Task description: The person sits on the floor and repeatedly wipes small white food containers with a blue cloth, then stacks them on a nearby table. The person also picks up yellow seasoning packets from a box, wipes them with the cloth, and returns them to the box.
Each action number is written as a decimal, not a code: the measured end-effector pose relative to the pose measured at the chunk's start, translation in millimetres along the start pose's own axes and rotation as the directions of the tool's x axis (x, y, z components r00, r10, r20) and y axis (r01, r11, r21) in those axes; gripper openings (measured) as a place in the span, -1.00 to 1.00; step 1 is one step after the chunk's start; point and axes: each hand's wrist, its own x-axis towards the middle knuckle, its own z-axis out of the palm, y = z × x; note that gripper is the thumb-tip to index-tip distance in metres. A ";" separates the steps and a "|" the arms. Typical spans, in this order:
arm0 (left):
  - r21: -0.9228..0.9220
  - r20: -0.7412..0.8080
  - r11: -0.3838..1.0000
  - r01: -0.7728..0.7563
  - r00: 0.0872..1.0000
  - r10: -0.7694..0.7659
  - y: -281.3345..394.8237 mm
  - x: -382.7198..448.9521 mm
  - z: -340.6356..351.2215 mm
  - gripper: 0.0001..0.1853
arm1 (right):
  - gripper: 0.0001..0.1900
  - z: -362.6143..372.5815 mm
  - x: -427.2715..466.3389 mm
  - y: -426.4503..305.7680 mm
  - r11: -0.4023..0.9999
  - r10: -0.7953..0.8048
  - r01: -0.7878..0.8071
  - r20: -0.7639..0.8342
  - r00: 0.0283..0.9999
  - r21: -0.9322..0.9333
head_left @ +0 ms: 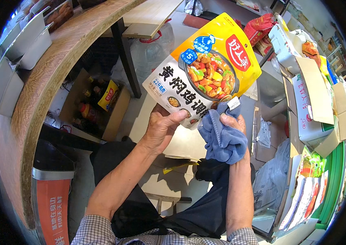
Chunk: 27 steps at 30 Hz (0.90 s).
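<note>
A yellow and white seasoning pouch (173, 79) is held up tilted before me, its printed front with a picture of a stew facing my view. My left hand (160, 128) grips its lower left edge, thumb on the front and fingers behind. In my right hand (235, 124) is a bunched blue cloth (221, 137) with a small white tag. The cloth lies against the pouch's lower right corner and covers part of its print. Whether the right fingers also pinch the pouch cannot be seen.
A curved wooden counter (38, 79) runs along the left, with white plastic containers (35, 52) on it. Below stands a cardboard box (118, 113) of bottles and a similar pouch. Cartons (313, 107) and packets (304, 196) fill a shelf at right. A large clear water bottle (157, 46) stands behind.
</note>
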 end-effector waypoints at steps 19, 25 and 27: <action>0.026 0.008 1.000 -0.007 1.000 0.007 -5.3 0.8 0.2 -0.28 | -0.58 -4.4 0.8 -2.2 0.999 -0.015 0.015 0.001 1.000 -0.040; -0.017 0.018 1.000 -0.006 1.000 0.006 -1.6 -0.2 4.4 -0.35 | -0.58 -8.1 2.1 -3.9 0.999 -0.037 0.037 0.025 0.999 -0.019; -0.012 0.006 1.000 -0.011 1.000 0.011 -1.4 0.0 4.4 -0.35 | -0.57 -5.3 -0.1 -6.5 1.000 -0.024 0.024 -0.013 1.000 -0.015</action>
